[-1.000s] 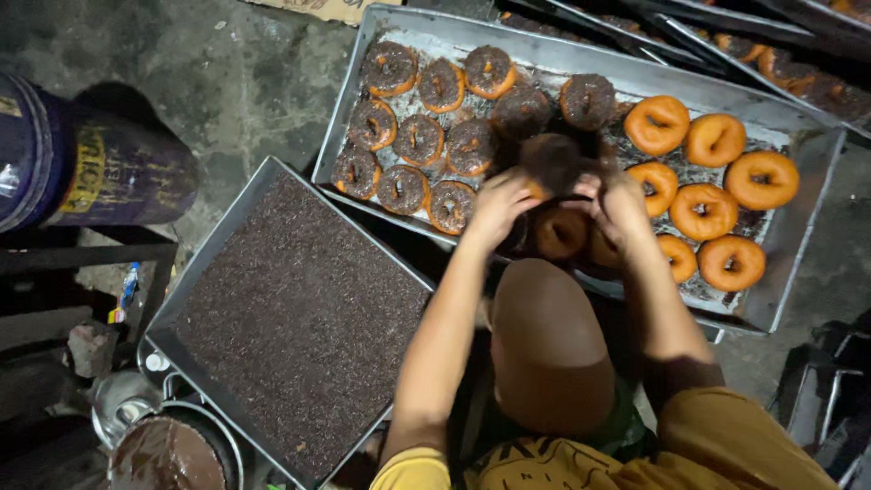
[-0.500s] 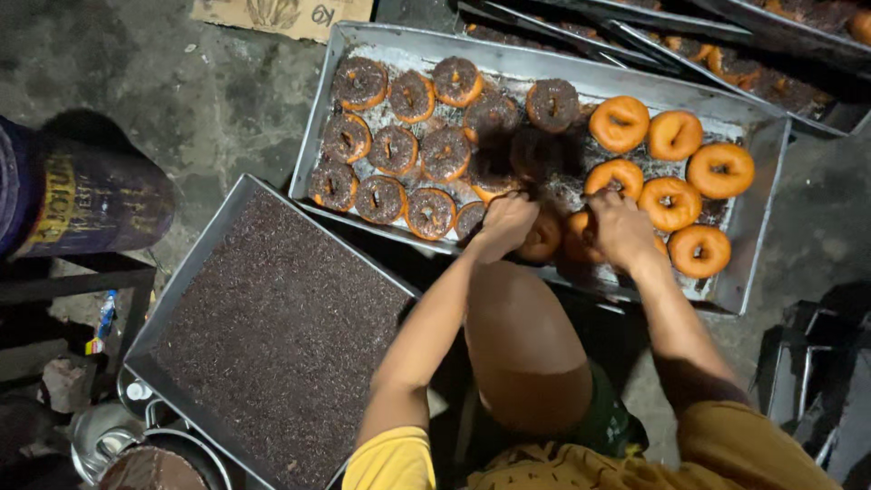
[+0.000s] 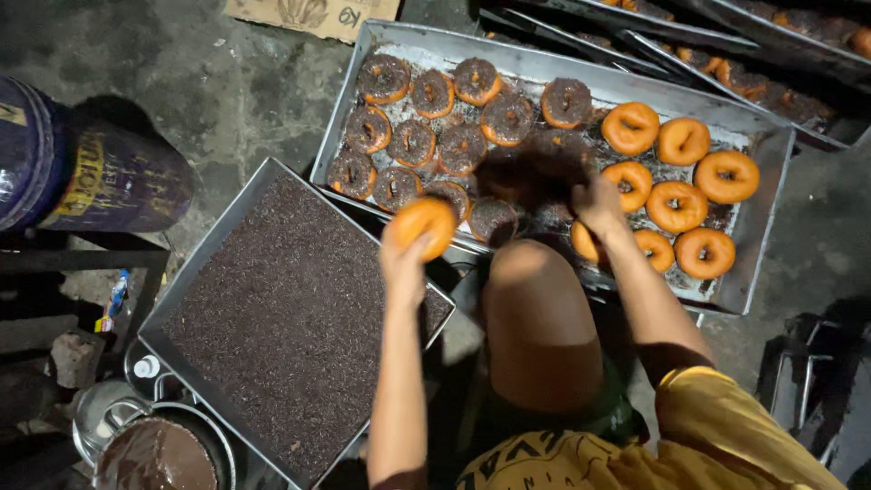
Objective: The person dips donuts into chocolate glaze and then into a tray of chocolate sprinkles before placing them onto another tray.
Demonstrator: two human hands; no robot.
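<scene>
- While held above the near corner of the sprinkle tray (image 3: 272, 308), plain doughnut (image 3: 425, 227): light, soft, probably crushable; best pinched lightly by its outer edge.
- Left hand (image 3: 404, 259): grip closed round that doughnut.
- Right hand (image 3: 599, 204): over the doughnut tray (image 3: 753, 263); grip state unclear.

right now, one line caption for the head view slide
Left hand lifts a plain doughnut above the sprinkle tray; right hand at doughnut tray.
</scene>
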